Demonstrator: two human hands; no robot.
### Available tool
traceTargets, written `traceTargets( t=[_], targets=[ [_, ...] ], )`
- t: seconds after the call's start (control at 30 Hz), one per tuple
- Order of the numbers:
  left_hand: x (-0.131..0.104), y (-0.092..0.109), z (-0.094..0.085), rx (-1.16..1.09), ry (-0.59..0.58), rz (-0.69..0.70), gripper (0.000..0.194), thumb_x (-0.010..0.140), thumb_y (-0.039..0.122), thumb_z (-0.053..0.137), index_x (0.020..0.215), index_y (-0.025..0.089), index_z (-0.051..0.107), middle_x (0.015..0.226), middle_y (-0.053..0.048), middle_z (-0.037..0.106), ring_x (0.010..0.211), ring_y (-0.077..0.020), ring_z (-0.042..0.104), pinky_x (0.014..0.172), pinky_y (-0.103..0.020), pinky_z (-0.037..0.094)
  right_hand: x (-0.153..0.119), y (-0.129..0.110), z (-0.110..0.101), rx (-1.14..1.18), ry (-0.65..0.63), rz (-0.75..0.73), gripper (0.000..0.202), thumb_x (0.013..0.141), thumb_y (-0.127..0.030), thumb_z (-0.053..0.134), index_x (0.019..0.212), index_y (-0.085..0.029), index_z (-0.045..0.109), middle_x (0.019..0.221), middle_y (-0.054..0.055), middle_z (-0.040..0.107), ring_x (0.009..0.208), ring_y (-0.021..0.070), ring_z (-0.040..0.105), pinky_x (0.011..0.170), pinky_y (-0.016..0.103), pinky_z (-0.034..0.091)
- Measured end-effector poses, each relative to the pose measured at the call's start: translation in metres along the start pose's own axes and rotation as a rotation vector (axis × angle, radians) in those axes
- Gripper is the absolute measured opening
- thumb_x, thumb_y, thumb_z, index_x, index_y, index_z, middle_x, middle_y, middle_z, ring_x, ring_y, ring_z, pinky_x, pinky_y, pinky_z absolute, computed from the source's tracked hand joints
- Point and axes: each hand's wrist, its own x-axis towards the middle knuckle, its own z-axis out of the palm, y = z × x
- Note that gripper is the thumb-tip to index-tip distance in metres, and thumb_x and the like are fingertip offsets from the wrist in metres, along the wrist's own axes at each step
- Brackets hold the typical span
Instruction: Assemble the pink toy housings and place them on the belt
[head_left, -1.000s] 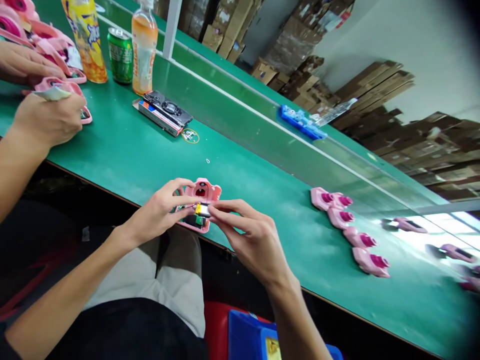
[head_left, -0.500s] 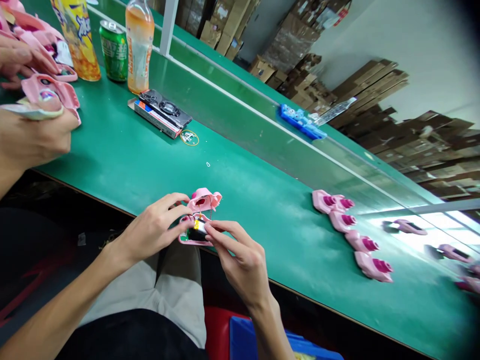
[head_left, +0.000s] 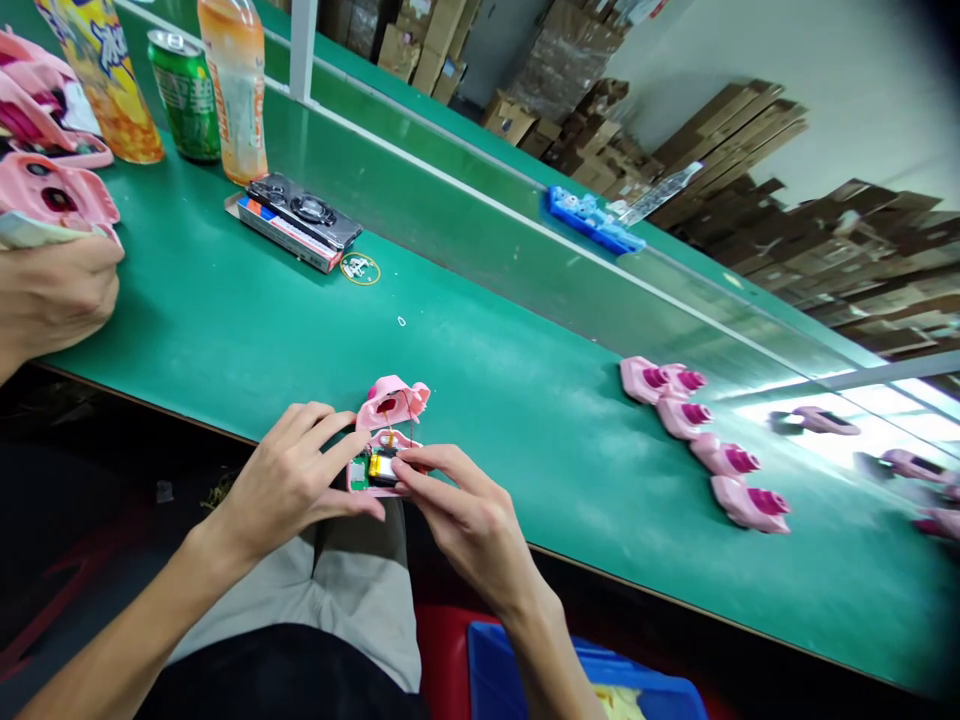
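Where both hands work: near edge of a green table.
Left hand: fingers apart around the pink case's left side; cannot tell whether they grip.
Right hand: thumb and forefinger clamped on the battery's end.
Pink case: open at the table's edge.
Battery: in its lower half.
Wires: thin, spanning both halves.

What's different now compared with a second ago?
The battery, raised between both hands before, is now down at the open case. The left hand has shifted from the battery's yellow end to the case's side. The lid has tilted. One of the neighbour's hands has left view. The right hand stays at the battery's silver end; the can hasn't visibly moved on the table.
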Motion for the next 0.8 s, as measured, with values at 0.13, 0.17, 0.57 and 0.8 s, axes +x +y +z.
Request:
traceTargets(
  t=[0.13,0.17,0.57,0.8],
  targets=[
    [-0.007,0.004,0.003,0.055,0.015,0.002,0.055,0.095,0.053,0.059,0.124,0.006,0.06,0.113,-0.015,0.07,0.104,-0.0295,0.06,0.091,-0.042,0.047,0.002,-0.009,-0.005,-0.145,-0.1,-0.018,0.033,0.098,-0.005,0.051,0.123,-0.02,0.066,0.117,0.011,0.07,0.106,0.0216,0.067,0.088,0.04,0.063],
    [-0.009,0.006,0.005,0.055,0.025,-0.002,0.049,0.097,0.046,0.06,0.125,0.006,0.059,0.113,-0.015,0.07,0.106,-0.029,0.06,0.092,-0.041,0.046,0.003,-0.013,-0.008,-0.198,-0.146,-0.017,0.036,0.097,-0.002,0.048,0.125,-0.019,0.065,0.119,0.013,0.069,0.108,0.0229,0.066,0.091,0.042,0.063],
    [-0.014,0.019,0.017,0.122,-0.015,-0.041,0.037,0.101,0.024,0.053,0.137,0.016,0.059,0.13,-0.018,0.063,0.118,-0.032,0.058,0.093,-0.044,0.044,-0.021,-0.013,0.024,-0.313,0.233,0.135,0.024,0.098,-0.023,0.059,0.112,-0.026,0.077,0.08,0.005,0.05,0.071,0.0184,0.056,0.06,0.03,0.057],
    [-0.016,0.017,0.02,0.135,-0.003,-0.039,0.043,0.099,0.018,0.054,0.14,0.03,0.059,0.128,-0.015,0.062,0.116,-0.031,0.058,0.093,-0.045,0.046,0.078,0.017,-0.03,-0.315,0.197,0.47,0.072,0.105,-0.056,0.023,0.078,-0.018,0.077,0.064,0.007,0.056,0.059,0.0193,0.057,0.061,0.033,0.05]
  ],
)
